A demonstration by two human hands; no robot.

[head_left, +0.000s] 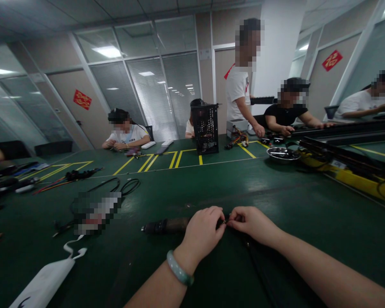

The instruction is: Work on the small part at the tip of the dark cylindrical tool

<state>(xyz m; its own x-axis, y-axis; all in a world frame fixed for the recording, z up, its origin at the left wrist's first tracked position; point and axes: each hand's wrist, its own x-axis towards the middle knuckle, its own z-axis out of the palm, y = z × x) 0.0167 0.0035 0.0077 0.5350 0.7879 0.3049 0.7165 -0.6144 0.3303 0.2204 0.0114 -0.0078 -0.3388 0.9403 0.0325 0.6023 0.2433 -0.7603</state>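
Observation:
My left hand (205, 231), with a pale green bangle on its wrist, is closed in a pinch at a small brassy piece (225, 222). Opposite it, my right hand (252, 222) pinches at the same spot, its fingertips nearly touching the left ones. What each one grips is too small to name. Behind my left hand a dark cylindrical tool (167, 226) lies on the green table (160, 273), its metal tip pointing left. A black cable or strip (256, 265) runs from below my hands toward the near edge.
A metal bowl (282, 155) and long black parts (349, 158) with yellow sections lie at the right. A black open case (206, 128) stands at the far side. Cables (130, 185) and a white pouch (43, 284) are at the left. Several people are around the table.

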